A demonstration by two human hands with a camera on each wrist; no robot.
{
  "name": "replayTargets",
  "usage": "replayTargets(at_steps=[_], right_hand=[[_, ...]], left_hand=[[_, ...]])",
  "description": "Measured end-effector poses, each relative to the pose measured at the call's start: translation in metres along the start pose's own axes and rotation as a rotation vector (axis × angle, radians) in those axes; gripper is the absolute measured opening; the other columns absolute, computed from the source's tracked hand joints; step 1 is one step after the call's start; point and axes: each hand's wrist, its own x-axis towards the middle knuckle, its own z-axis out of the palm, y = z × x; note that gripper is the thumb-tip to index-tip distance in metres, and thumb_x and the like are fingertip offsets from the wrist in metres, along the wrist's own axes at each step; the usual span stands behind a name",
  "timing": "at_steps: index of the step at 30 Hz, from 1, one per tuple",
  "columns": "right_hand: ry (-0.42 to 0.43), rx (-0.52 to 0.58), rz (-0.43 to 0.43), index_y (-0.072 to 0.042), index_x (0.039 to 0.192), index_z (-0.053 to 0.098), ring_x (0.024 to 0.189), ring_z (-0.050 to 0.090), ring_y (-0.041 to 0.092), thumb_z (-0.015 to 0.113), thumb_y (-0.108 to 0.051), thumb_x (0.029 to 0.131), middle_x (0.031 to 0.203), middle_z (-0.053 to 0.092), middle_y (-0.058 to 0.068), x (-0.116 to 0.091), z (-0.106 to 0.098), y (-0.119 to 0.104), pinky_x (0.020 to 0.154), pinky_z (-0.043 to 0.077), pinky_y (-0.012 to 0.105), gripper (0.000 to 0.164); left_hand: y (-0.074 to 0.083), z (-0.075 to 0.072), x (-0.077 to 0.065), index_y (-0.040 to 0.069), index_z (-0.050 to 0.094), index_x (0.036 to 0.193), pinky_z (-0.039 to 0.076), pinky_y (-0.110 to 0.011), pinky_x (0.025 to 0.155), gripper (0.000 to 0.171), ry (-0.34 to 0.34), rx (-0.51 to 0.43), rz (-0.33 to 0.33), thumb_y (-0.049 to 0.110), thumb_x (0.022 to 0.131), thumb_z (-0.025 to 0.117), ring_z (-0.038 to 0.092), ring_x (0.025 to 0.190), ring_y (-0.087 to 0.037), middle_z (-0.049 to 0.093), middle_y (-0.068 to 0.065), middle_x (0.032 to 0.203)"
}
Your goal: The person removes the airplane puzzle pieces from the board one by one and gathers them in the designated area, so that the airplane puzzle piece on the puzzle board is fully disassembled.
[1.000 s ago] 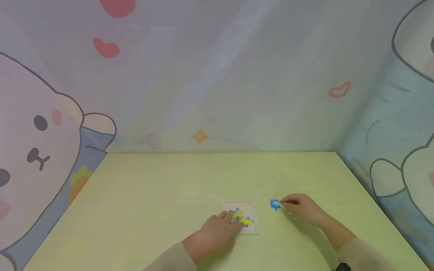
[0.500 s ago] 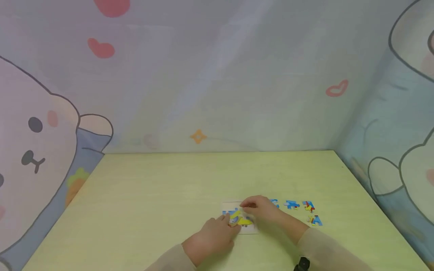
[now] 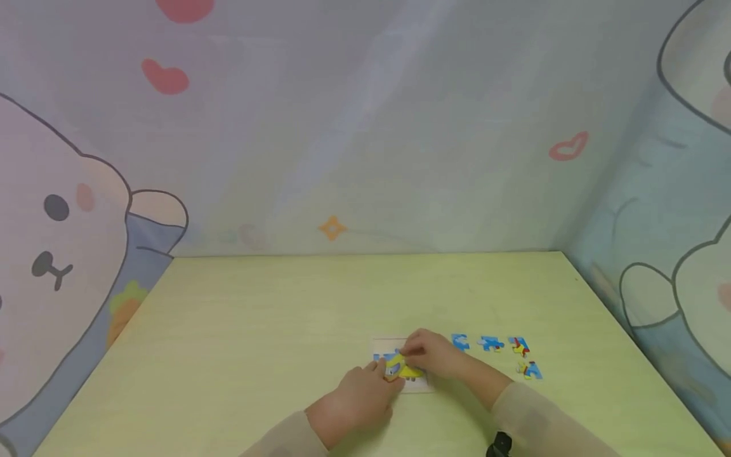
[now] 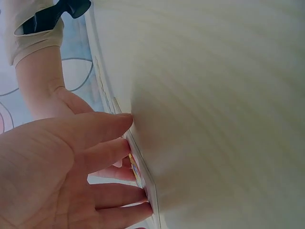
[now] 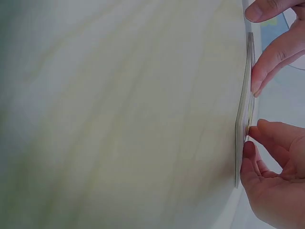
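Note:
A small white puzzle board (image 3: 386,344) lies on the table with joined blue and yellow puzzle pieces (image 3: 394,363) on it. My left hand (image 3: 358,397) rests at its near left side, fingers extended and touching it; the left wrist view shows those fingertips along the edge of the board (image 4: 151,183). Over the board's right part, my right hand (image 3: 436,354) pinches a puzzle piece between thumb and fingers, the piece mostly hidden. In the right wrist view, the thumb and fingertips of the right hand (image 5: 276,176) meet at the board's top face.
To the right of the board lie several loose pieces: a blue piece (image 3: 459,341), a longer blue piece (image 3: 490,343), a red-and-blue piece (image 3: 519,346) and a blue-yellow piece (image 3: 531,370). A cartoon-printed backdrop (image 3: 365,127) rises behind the table (image 3: 274,317).
My right hand has moved left from the loose pieces to the board, uncovering several of them, and then shifted slightly farther left. The left hand has stayed on the board.

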Motion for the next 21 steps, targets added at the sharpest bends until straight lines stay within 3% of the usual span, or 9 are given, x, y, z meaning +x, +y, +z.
replayTargets(at_steps=[6, 14, 21], right_hand=[[0.012, 0.017, 0.040, -0.004, 0.099, 0.070, 0.093, 0.055, 0.021, 0.064, -0.007, 0.086, 0.099, 0.062, 0.002, 0.002, 0.000, -0.001, 0.083, 0.046, 0.039, 0.015], [0.034, 0.068, 0.161, -0.006, 0.094, 0.068, 0.082, 0.057, 0.014, 0.064, -0.006, 0.086, 0.091, 0.065, 0.001, 0.003, -0.001, -0.010, 0.076, 0.048, 0.035, 0.009], [0.060, 0.085, 0.145, -0.007, 0.089, 0.069, 0.083, 0.058, 0.014, 0.064, -0.004, 0.085, 0.088, 0.065, 0.000, 0.006, -0.005, -0.014, 0.079, 0.048, 0.036, 0.006]], left_hand=[[-0.001, 0.001, -0.001, 0.031, 0.049, 0.136, 0.047, -0.040, 0.087, 0.047, -0.003, -0.009, 0.001, 0.037, 0.090, 0.057, 0.043, 0.126, -0.025, 0.044, -0.011, 0.140], [0.000, 0.002, 0.001, 0.032, 0.047, 0.137, 0.047, -0.041, 0.086, 0.048, -0.006, -0.015, 0.003, 0.036, 0.090, 0.057, 0.043, 0.127, -0.025, 0.043, -0.011, 0.141], [0.000, 0.003, 0.000, 0.030, 0.050, 0.135, 0.047, -0.040, 0.085, 0.047, 0.016, -0.019, 0.000, 0.034, 0.089, 0.059, 0.043, 0.126, -0.025, 0.045, -0.011, 0.139]])
